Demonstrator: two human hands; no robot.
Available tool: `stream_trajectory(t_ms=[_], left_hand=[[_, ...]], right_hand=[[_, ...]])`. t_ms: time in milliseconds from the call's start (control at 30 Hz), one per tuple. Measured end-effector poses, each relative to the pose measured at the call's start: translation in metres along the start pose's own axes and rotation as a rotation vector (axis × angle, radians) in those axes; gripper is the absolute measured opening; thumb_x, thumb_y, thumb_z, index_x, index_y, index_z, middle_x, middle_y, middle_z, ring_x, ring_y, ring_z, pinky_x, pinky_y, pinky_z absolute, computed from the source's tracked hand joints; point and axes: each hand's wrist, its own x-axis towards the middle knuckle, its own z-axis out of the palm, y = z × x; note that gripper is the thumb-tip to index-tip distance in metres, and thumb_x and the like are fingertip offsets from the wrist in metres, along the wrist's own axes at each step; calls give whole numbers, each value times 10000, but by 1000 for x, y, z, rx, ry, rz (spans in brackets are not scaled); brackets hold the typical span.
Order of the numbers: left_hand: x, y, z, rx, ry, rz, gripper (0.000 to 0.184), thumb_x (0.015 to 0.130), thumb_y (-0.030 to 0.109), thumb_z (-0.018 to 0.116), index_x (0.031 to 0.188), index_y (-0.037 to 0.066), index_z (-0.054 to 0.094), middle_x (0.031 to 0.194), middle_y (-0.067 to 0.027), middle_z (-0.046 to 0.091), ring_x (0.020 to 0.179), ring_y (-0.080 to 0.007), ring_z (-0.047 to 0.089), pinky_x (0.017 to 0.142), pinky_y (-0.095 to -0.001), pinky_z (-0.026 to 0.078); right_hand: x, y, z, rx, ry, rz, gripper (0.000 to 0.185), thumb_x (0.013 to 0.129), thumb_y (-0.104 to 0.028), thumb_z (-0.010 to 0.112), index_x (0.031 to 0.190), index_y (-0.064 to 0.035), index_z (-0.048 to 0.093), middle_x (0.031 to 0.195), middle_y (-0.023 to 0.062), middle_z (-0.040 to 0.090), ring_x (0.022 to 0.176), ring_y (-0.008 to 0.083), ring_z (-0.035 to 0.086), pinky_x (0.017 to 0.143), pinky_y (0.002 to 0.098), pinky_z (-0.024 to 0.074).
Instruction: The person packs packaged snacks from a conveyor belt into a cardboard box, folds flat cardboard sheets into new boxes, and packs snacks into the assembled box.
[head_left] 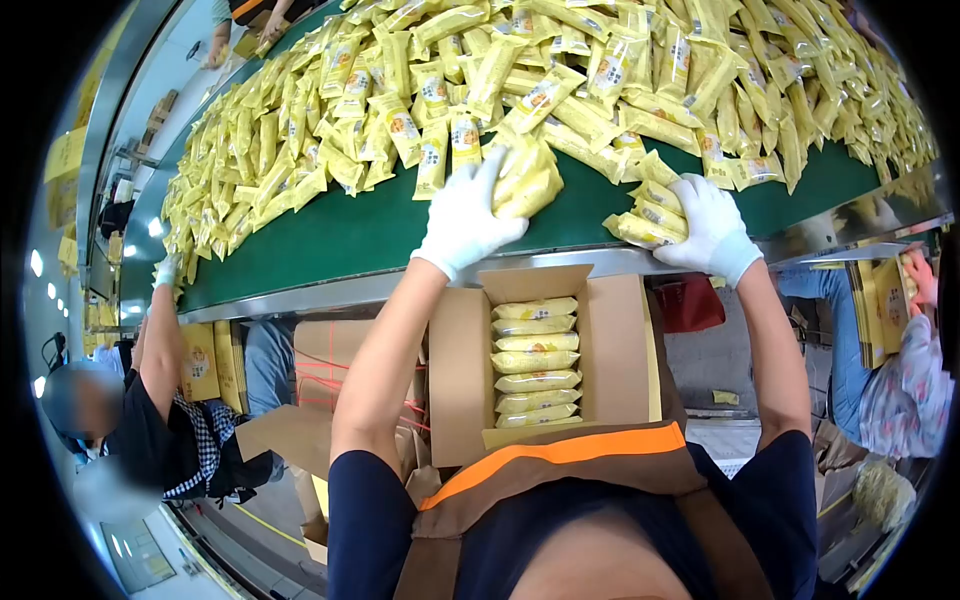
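Both my hands wear white gloves and reach over the near edge of a green conveyor belt (330, 235). My left hand (465, 218) is closed around several yellow snack packets (528, 180). On the right, my right hand (708, 228) grips another small bunch of yellow packets (648, 215), stacked side by side. A big heap of the same packets (490, 70) covers the belt beyond my hands. Directly below, against my apron, an open cardboard box (615, 350) holds a row of yellow packets (537, 360) lying flat.
A metal rail (340, 298) edges the belt. At the left, a co-worker (150, 400) reaches to the belt; another person (905, 390) is at the right. Brown cardboard (320, 365) with red strings lies left of the box, and a dark red bag (690, 305) hangs right.
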Motion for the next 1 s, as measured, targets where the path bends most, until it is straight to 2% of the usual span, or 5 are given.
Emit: stream_trajectory(t_ms=[100, 233, 600, 733, 1000], left_hand=[[8, -27, -10, -266, 362, -51, 999, 643, 399, 778, 1456, -12, 369, 1265, -249, 567, 1147, -334, 589, 965, -411, 482], [29, -64, -38, -1176, -24, -369, 1069, 722, 375, 797, 1525, -29, 218, 1307, -155, 568, 1107, -198, 595, 884, -293, 496], [-18, -82, -35, -805, -104, -269, 1015, 750, 292, 789, 1501, -100, 230, 1376, -162, 522, 1218, -200, 541, 1028, -310, 422], [-54, -76, -39, 175, -116, -116, 962, 648, 392, 787, 1476, 90, 401, 1075, -198, 575, 1040, -393, 521, 974, -429, 442], [-69, -61, -7, 326, 190, -128, 1051, 602, 421, 817, 1487, 112, 342, 1406, -270, 409, 1217, -448, 446, 1018, -481, 437]], right_hand=[[5, -1, -5, 32, -106, 53, 800, 562, -430, 784, 1213, -62, 498, 1196, 162, 527, 1144, 357, 526, 971, 431, 430], [6, 1, 1, 27, -59, 21, 767, 608, -479, 746, 1217, -74, 516, 1152, 152, 538, 1105, 342, 547, 952, 429, 433], [9, -29, -31, 219, 184, -150, 755, 644, -474, 765, 1224, -61, 516, 1128, 169, 557, 1073, 357, 560, 926, 435, 467], [47, -73, -15, 88, 153, -107, 724, 664, -502, 732, 1204, -63, 533, 1115, 165, 581, 1018, 304, 586, 877, 408, 474], [59, -82, 33, -106, -17, -249, 921, 662, -516, 725, 1458, -173, 413, 1142, 168, 581, 1079, 316, 567, 919, 445, 441]])
